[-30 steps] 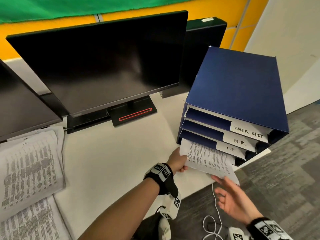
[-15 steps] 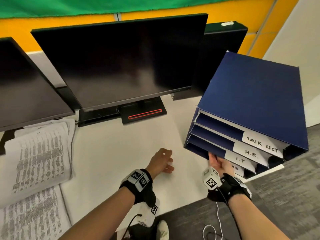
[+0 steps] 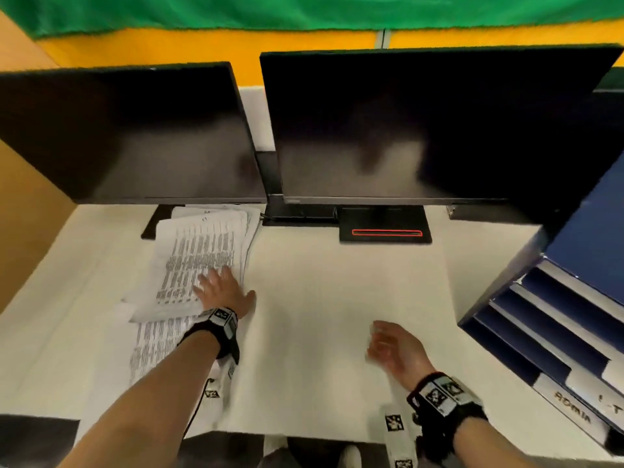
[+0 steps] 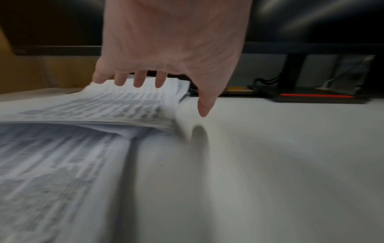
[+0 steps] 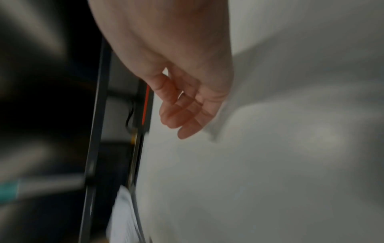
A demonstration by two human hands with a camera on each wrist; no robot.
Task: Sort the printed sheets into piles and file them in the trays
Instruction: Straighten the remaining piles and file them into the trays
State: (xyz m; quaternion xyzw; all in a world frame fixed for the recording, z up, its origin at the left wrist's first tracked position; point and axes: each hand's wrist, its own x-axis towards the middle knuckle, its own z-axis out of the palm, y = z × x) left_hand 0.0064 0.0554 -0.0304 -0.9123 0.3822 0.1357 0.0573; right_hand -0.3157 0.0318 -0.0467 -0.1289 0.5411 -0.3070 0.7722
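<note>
A pile of printed sheets lies on the white desk under the left monitor, and a second pile lies nearer me. My left hand hovers over the upper pile's right edge with fingers spread and straight; in the left wrist view the fingertips reach over the sheets and the thumb points down beside their edge. My right hand hangs above the bare desk, fingers loosely curled, holding nothing; the right wrist view shows its fingers empty. The blue tray stack stands at the right.
Two dark monitors stand along the back, with a black stand base bearing a red line. A brown partition closes the left side. Tray labels face the desk's front right corner.
The sheet went into the lower tray and both hands left the stack. My left hand moved left onto the upper pile; the right hand drew back over the desk. The head turned left.
</note>
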